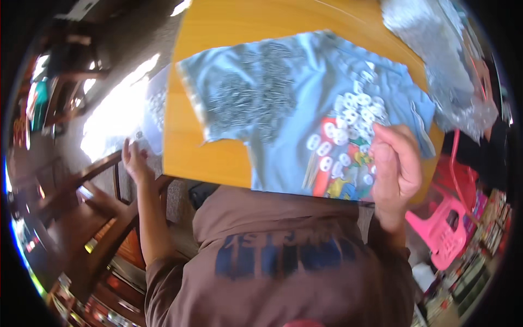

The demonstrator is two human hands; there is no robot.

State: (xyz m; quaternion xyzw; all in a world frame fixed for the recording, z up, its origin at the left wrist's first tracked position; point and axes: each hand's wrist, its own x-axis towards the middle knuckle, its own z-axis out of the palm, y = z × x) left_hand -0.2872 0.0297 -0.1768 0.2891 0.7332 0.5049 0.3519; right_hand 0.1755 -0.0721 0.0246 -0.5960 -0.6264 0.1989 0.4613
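Light blue cloth shorts lie spread on the table, with a dense pile of small grey metal-looking pieces on one side. On the other side sits a heap of white oval plastic pieces with holes, some lying over a colourful printed patch. My right hand hovers by this heap, its fingers curled into a pinch; anything held is hidden. Beyond the table's left edge, my left hand is raised with fingers bent together, near a clear plastic bag of small pieces. Blur hides what it grips.
The yellow wooden table ends just in front of my body. Crumpled clear plastic packaging lies at its far right corner. A pink plastic stool stands at the right, and dark wooden furniture at the left.
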